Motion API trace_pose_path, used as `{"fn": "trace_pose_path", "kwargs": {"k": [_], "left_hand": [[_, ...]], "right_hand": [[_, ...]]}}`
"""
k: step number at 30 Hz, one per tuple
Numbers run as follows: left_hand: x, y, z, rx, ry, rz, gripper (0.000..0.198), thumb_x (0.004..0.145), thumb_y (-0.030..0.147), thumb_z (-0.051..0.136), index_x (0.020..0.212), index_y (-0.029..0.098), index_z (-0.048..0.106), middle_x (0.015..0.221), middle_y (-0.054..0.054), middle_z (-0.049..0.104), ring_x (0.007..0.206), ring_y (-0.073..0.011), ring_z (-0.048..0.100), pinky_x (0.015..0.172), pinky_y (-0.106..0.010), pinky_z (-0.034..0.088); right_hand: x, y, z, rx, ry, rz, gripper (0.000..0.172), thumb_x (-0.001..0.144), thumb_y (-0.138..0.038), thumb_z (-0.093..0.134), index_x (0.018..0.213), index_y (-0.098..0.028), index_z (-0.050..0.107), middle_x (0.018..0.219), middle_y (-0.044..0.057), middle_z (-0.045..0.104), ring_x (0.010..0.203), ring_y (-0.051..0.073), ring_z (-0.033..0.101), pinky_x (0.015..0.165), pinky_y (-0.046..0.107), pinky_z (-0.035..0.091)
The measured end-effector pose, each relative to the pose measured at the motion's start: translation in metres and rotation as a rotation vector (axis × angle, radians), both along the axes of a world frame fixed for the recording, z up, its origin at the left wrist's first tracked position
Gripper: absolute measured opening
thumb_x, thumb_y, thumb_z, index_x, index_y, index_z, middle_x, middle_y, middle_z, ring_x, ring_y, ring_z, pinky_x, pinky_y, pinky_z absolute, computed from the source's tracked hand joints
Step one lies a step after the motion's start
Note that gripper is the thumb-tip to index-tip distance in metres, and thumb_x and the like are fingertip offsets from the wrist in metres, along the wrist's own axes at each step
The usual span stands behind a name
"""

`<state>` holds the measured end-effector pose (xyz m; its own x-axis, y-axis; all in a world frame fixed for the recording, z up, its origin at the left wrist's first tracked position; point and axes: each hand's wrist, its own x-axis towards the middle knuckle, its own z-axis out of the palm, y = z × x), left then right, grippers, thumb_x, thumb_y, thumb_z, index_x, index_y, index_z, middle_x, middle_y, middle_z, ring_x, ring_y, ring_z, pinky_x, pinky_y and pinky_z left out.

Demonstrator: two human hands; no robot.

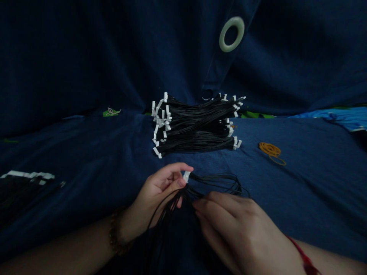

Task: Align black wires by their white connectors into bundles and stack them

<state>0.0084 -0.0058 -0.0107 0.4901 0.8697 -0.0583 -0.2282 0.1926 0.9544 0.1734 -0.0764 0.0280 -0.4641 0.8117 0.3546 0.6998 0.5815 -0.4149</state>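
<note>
Between its thumb and index finger, my left hand (164,185) grips a white connector (186,176) on a black wire cable (215,178). The wires loop out to the right of the connector, and more strands hang below my left fingers. My right hand (229,217) is closed on the same wires, to the right of and a little below the left; its fingertips are partly hidden behind its back. Just beyond both hands lies a stack of black cable bundles (197,141) with white connectors at both ends.
More black cables with white connectors (31,175) lie at the far left. Several orange rubber bands (270,150) rest to the right. Dark blue cloth (286,191) covers the surface and hangs behind, with a pale ring (242,34) on it.
</note>
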Motion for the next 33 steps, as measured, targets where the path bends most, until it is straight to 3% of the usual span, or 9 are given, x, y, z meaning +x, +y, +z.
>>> {"fn": "trace_pose_path", "kwargs": {"k": [5,8,11,16,23,26,30,33], "left_hand": [[-0.001,0.001,0.001,-0.007,-0.018,-0.008,0.021,0.076,0.03,0.063,0.096,0.023,0.063,0.07,0.004,0.052,0.041,-0.0034,0.052,0.034,-0.011,0.034],[-0.001,0.0,0.002,0.01,-0.041,-0.02,0.021,0.075,0.032,0.064,0.095,0.024,0.063,0.071,0.004,0.052,0.042,-0.0034,0.053,0.034,-0.011,0.035],[-0.001,-0.001,0.001,0.03,-0.072,-0.033,0.02,0.075,0.031,0.064,0.094,0.025,0.063,0.07,0.004,0.051,0.043,-0.0032,0.053,0.035,-0.01,0.035],[-0.001,-0.001,-0.002,0.061,-0.07,-0.029,0.021,0.077,0.029,0.062,0.097,0.023,0.062,0.07,0.003,0.052,0.045,-0.0042,0.052,0.035,-0.012,0.035],[0.003,-0.002,0.002,0.021,-0.008,0.0,0.022,0.076,0.03,0.062,0.097,0.022,0.06,0.065,0.005,0.049,0.044,-0.0039,0.049,0.035,-0.012,0.033],[0.003,-0.001,0.001,-0.018,0.008,0.007,0.023,0.076,0.03,0.062,0.098,0.021,0.059,0.064,0.004,0.05,0.042,-0.0037,0.047,0.035,-0.012,0.034],[0.0,0.007,-0.001,-0.098,-0.059,0.021,0.026,0.076,0.026,0.062,0.102,0.022,0.057,0.062,0.004,0.051,0.039,-0.0041,0.047,0.033,-0.012,0.032],[-0.001,0.01,0.001,-0.144,-0.076,0.052,0.028,0.075,0.017,0.062,0.103,0.022,0.058,0.062,0.005,0.049,0.04,-0.0033,0.047,0.035,-0.012,0.032]], "right_hand": [[-0.001,0.0,-0.006,0.08,-0.023,-0.015,0.016,0.085,-0.012,0.044,0.082,-0.014,0.06,0.069,0.003,0.06,0.058,0.015,0.056,0.055,0.026,0.043],[-0.001,0.003,-0.005,-0.092,0.018,-0.092,0.018,0.086,-0.015,0.044,0.08,-0.015,0.061,0.07,0.003,0.062,0.061,0.015,0.058,0.056,0.025,0.042],[-0.001,0.008,-0.001,-0.287,0.164,-0.054,0.021,0.087,-0.014,0.043,0.076,-0.017,0.06,0.073,0.0,0.064,0.065,0.011,0.058,0.059,0.02,0.04],[0.002,0.014,0.001,-0.393,0.361,-0.023,0.019,0.086,-0.013,0.047,0.08,-0.022,0.063,0.072,-0.007,0.065,0.063,0.005,0.058,0.061,0.015,0.039],[0.006,0.021,0.002,-0.323,0.155,-0.123,0.016,0.083,-0.015,0.048,0.075,-0.019,0.062,0.067,-0.004,0.062,0.06,0.008,0.056,0.057,0.02,0.036],[0.007,0.026,0.006,-0.374,0.139,-0.144,0.015,0.079,-0.013,0.049,0.076,-0.02,0.062,0.07,-0.003,0.063,0.062,0.01,0.056,0.058,0.021,0.037],[0.026,0.032,0.027,-0.682,0.396,-0.145,0.018,0.078,-0.016,0.048,0.092,-0.02,0.06,0.063,-0.004,0.056,0.05,0.008,0.05,0.048,0.018,0.038],[0.05,0.036,0.049,-1.005,0.72,-0.032,0.015,0.078,-0.023,0.048,0.075,-0.018,0.062,0.058,-0.002,0.055,0.045,0.006,0.05,0.041,0.015,0.038]]}}
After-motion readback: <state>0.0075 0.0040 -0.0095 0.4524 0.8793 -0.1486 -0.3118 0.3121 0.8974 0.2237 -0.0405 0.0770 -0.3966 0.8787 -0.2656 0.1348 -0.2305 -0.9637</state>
